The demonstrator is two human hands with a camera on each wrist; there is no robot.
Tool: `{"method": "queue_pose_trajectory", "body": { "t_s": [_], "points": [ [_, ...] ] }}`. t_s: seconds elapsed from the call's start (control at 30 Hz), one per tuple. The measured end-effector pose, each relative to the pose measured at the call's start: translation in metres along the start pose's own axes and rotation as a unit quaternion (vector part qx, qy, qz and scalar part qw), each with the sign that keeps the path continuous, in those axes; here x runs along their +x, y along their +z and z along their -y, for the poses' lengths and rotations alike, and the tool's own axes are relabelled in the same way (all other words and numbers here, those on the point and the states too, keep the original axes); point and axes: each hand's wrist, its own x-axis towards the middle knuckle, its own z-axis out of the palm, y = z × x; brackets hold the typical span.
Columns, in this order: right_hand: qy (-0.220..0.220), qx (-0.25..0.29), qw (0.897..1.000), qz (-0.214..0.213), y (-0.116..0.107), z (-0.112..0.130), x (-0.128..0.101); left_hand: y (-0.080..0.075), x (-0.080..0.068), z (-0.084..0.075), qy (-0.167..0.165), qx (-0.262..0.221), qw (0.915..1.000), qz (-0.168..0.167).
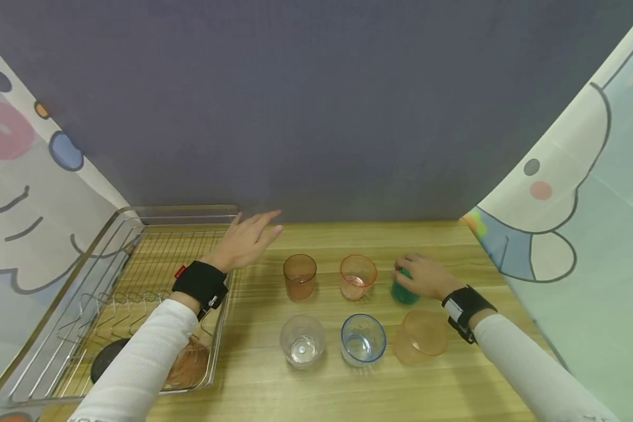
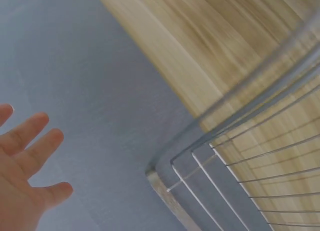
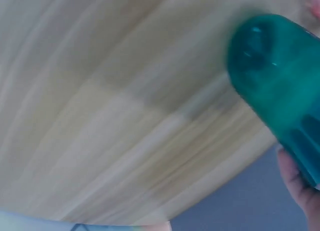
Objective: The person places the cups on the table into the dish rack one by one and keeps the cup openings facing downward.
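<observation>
Head view: my right hand (image 1: 424,276) grasps the green cup (image 1: 404,291) at the right end of the far row on the tabletop (image 1: 348,387), just beside the orange cup (image 1: 357,276); my left hand (image 1: 245,240) hovers released over the wire rack's (image 1: 58,305) far right corner.

Left wrist view: fingers (image 2: 30,133) spread, holding nothing.

Right wrist view: the green cup (image 3: 277,91) fills the right, tilted, above the wood.

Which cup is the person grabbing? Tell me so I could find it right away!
Look at the wooden table with six cups in two rows. In the back row, farthest right, sits the green cup gripped by the right hand. It is the only green one; its neighbours are orange, brownish, clear or blue-rimmed.
</observation>
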Motion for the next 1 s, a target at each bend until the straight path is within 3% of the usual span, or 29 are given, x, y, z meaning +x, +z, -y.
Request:
{"method": "queue_pose_trajectory", "body": {
  "t_s": [0.37, 0.67, 1.0],
  "points": [
    [0.050, -0.010, 0.998, -0.027, 0.009, -0.011, -0.012, -0.003, -0.004, 0.012, -0.024, -0.036, 0.9990, -0.008],
    [0.081, -0.014, 0.995, -0.052, 0.011, -0.011, -0.016, -0.009, -0.004, 0.015, -0.024, -0.048, 0.9984, -0.018],
    [0.091, -0.015, 0.995, -0.044, 0.010, -0.011, -0.018, -0.013, -0.010, 0.018, -0.028, -0.061, 0.9974, -0.027]
  ]
}}
